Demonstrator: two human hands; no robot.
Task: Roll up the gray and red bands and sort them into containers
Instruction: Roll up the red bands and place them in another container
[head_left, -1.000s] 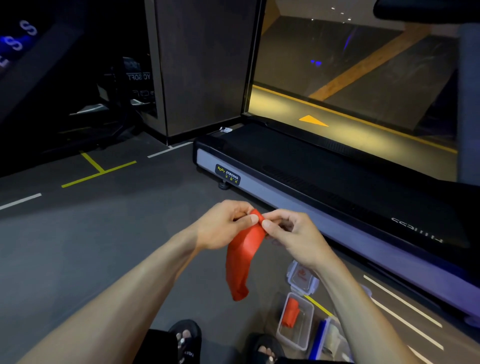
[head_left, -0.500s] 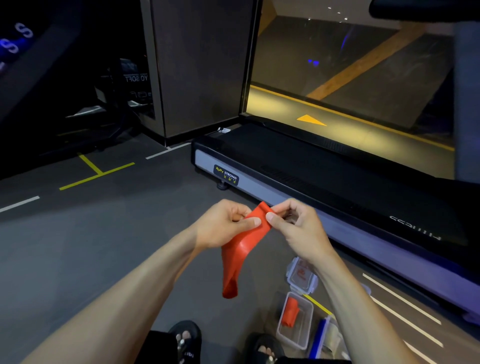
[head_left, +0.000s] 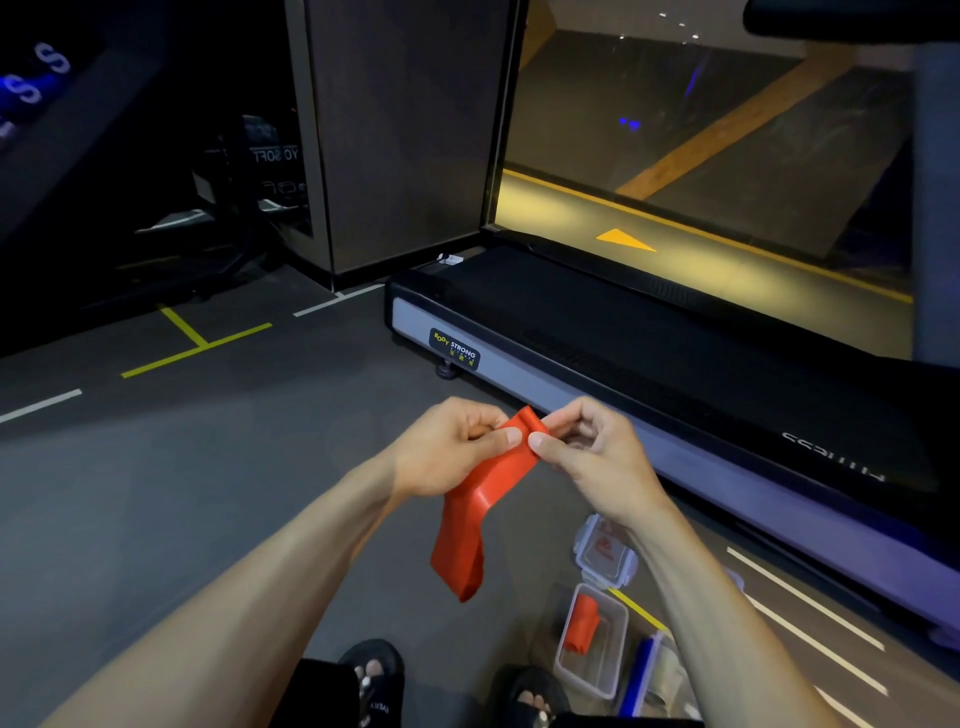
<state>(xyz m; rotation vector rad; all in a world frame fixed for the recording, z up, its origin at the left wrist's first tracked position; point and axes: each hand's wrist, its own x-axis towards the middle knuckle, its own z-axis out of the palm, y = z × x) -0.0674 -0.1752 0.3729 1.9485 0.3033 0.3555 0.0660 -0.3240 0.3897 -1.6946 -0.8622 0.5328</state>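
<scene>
From the head camera, you look down at your two bare forearms reaching forward over a dark gym floor (head_left: 156, 467). Your left hand (head_left: 447, 447) and right hand (head_left: 592, 452) meet in the middle of the view, each pinching the top end of a red band (head_left: 483, 499) between thumb and curled fingers. The top edge of the band is folded over into a small first turn between your thumbs; the rest hangs down loose, bending once and ending in a fold below your left wrist.

Below and to the right of the red band, on the floor, sits a clear open container (head_left: 597, 644) with a rolled red band (head_left: 582, 623) inside. Just beyond it lies a clear lid (head_left: 605, 551), partly hidden by your right forearm. Beside the container, toward the right, is a blue-edged container (head_left: 649, 675); your arm covers most of it and its contents cannot be told.

Your two sandalled feet (head_left: 374, 675) show at the bottom edge, beneath the band.

Beyond the band, a treadmill (head_left: 571, 332) runs diagonally toward the right, with a small brand label on its near end. The floor carries white and yellow lines. Behind the treadmill stands a dark wall panel (head_left: 405, 130), and a mirror or glass pane (head_left: 701, 145) beside it shows yellow-lit flooring.
</scene>
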